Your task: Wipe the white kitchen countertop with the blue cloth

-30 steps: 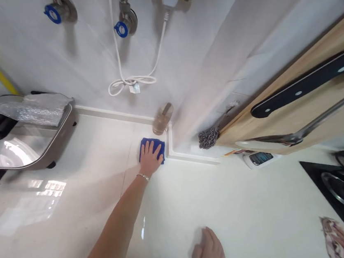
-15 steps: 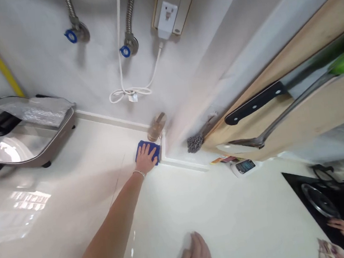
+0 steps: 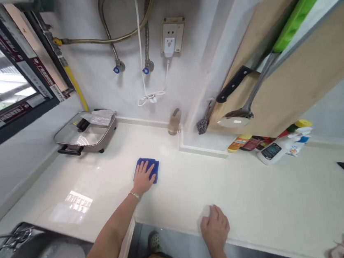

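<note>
My left hand (image 3: 143, 179) lies flat on a folded blue cloth (image 3: 154, 166), fingers spread, pressing it against the white countertop (image 3: 173, 191). Near the counter's front edge rests my right hand (image 3: 215, 225), its fingers curled inward. A pale patch shows beside its thumb; whether the hand holds anything is hidden. Beyond the cloth, a brownish translucent object (image 3: 174, 122) stands by the wall corner.
At the back left sits a lidded electric pan (image 3: 88, 132). A metal sink (image 3: 61, 249) lies at lower left. On the right hang a knife (image 3: 233, 84), a spatula (image 3: 249, 101) and a steel scrubber (image 3: 202, 126) before a wooden board (image 3: 314, 71). Bottles (image 3: 270, 152) stand below.
My left hand and the blue cloth have come away from the wall corner, back toward me. My right hand stays curled by the front edge. The view has widened and shifted.
</note>
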Motion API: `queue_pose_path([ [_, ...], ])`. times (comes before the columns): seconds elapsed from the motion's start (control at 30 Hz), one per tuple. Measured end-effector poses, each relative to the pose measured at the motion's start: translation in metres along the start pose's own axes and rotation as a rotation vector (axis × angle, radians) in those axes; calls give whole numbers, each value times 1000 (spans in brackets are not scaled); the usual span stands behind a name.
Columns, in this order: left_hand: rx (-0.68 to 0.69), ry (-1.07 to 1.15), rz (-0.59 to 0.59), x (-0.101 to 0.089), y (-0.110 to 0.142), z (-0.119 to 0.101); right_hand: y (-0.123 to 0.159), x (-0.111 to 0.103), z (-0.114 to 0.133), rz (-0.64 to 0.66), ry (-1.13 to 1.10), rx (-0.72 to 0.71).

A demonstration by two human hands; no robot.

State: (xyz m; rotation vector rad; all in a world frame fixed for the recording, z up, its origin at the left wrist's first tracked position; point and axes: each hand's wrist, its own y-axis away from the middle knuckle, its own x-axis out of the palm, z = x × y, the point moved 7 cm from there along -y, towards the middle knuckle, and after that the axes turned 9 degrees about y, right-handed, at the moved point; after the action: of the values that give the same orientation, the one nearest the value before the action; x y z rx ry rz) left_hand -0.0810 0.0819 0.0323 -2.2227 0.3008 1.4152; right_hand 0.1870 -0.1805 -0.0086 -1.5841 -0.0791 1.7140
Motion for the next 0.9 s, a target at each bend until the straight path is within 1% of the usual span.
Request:
queue_pose_path([
  [0.13,-43,-57,-33,-28,68,17,1,-2,0,23,-35,-13],
  [0.23,-81,-89,-30,-46,117,34,2,0,-10,74,-63,-77],
  [0.33,-117,-115,-19,-62,163,49,-3,3,-32,95,-132,-183],
  [0.4,-137,-126,-17,-71,189,55,-11,2,-51,54,-173,-233],
  [0.5,-178,-148,-32,-77,213,54,-22,0,-77,-36,-134,-199],
  [0.6,-214,-189,-45,-75,218,45,-26,2,-88,-43,-48,-126],
  [0.7,-230,-206,-34,-69,206,38,-23,5,-85,-2,12,-76],
  [0.8,-208,-178,7,-62,182,36,-20,4,-82,22,28,-31],
  [0.9,-143,-144,40,-54,147,38,-20,2,-82,31,63,-1],
])
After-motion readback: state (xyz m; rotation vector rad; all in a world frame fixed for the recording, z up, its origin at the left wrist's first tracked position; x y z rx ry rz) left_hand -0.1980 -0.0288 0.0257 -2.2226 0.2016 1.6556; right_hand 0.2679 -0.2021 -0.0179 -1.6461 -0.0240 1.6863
